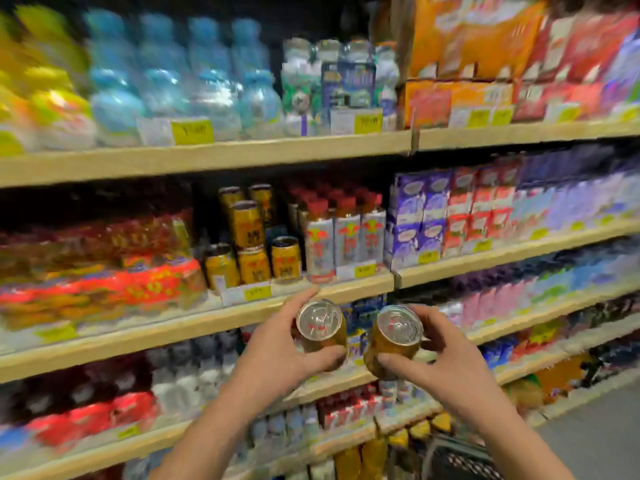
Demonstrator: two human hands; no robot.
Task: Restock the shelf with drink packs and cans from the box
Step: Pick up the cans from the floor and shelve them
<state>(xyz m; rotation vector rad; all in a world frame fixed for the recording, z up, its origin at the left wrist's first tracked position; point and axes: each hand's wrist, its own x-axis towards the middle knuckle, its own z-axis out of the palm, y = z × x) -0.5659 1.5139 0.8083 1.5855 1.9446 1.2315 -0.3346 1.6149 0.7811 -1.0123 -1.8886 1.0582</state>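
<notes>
Left hand (277,344) grips one gold can (321,325); right hand (426,355) grips another can (394,341). Both sit at 6 o'clock, below the shelf (207,315), long axes tilted, lids toward camera, bases toward shelf.

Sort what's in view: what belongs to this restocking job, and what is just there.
Job:
left hand gripping gold can
right hand gripping second gold can
stacked gold cans on the shelf

Just there:
water bottles
purple cartons
dark basket
</notes>
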